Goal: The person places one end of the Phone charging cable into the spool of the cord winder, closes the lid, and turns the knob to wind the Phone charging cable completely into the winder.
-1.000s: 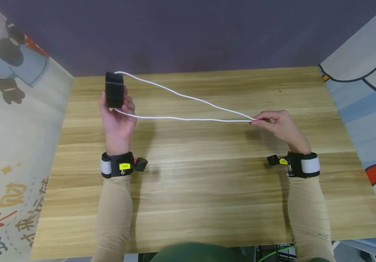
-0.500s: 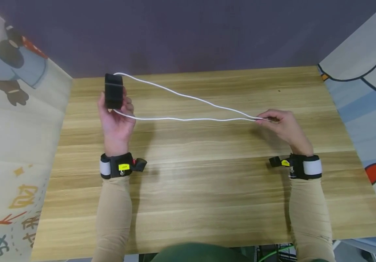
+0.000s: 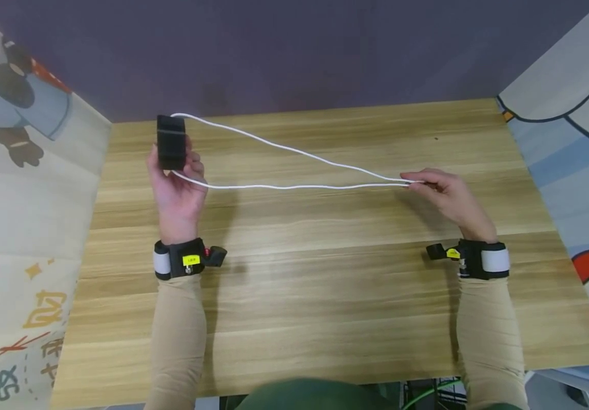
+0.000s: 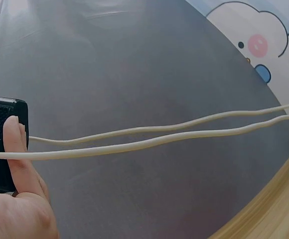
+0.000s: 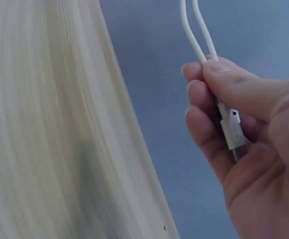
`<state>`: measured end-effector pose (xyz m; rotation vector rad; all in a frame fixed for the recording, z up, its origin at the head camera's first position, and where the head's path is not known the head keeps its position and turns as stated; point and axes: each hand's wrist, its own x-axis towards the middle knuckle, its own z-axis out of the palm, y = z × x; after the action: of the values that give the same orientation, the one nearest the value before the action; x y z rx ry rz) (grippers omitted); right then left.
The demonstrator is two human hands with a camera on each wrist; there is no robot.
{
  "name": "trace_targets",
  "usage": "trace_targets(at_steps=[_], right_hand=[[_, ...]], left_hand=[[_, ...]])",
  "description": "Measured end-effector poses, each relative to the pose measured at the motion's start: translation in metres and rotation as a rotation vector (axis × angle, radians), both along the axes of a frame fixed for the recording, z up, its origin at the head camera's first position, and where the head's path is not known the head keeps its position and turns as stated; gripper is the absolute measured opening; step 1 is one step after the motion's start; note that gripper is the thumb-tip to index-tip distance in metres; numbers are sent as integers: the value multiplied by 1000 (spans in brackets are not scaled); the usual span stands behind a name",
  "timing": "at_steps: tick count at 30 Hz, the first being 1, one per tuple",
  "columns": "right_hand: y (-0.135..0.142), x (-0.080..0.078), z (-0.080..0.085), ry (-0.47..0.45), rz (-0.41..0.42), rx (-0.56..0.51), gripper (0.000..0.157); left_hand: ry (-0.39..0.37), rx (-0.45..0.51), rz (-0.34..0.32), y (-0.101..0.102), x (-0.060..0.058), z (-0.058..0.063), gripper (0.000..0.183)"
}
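Note:
In the head view my left hand (image 3: 179,191) holds a black box-shaped device (image 3: 171,142) upright above the table's far left. A white USB cable (image 3: 294,187) runs from the device's top and bottom edges in two strands to my right hand (image 3: 450,196). Whether it is plugged in or passes behind the device is hidden. The right thumb and fingers pinch both strands together. In the right wrist view a white connector (image 5: 231,130) with a metal tip lies inside that palm. In the left wrist view one strand crosses in front of a left finger (image 4: 16,144) on the device's textured side.
The wood-grain table (image 3: 325,296) lies under both hands. A dark grey-blue panel (image 3: 294,51) rises along its far edge, and printed cartoon panels (image 3: 571,142) flank it. Both wrists wear black straps (image 3: 179,259) with small cameras.
My right hand has shifted a little to the right, drawing the two strands closer together near its fingers. The left hand and the device have drifted slightly left.

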<state>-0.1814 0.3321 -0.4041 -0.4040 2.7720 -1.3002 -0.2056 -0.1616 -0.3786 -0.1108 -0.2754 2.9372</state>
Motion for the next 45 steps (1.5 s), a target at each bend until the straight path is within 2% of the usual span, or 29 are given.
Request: trace_targets(at_steps=[5, 9, 12, 20, 24, 33, 38, 45], right_hand=[[1, 4, -1, -92, -143, -46, 33], [2, 5, -1, -125, -194, -153, 35], [1, 4, -2, -133, -200, -210, 36], [1, 4, -9, -122, -151, -254, 36], [0, 4, -12, -138, -173, -283, 37], [1, 2, -14, -114, -239, -187, 35], [1, 2, -14, -141, -229, -227, 37], [0, 0, -16, -129, -216, -237, 36]], left_hand=[[-5, 12, -14, -2, -1, -3, 47], [-15, 0, -3, -2, -1, -3, 47], [-21, -8, 4, -3, 0, -3, 48], [-29, 0, 3, -3, 1, -3, 50], [-17, -1, 3, -3, 1, -3, 53], [-18, -4, 4, -4, 2, -2, 49], [-13, -2, 1, -5, 2, -3, 49], [0, -7, 15, -4, 2, -3, 48]])
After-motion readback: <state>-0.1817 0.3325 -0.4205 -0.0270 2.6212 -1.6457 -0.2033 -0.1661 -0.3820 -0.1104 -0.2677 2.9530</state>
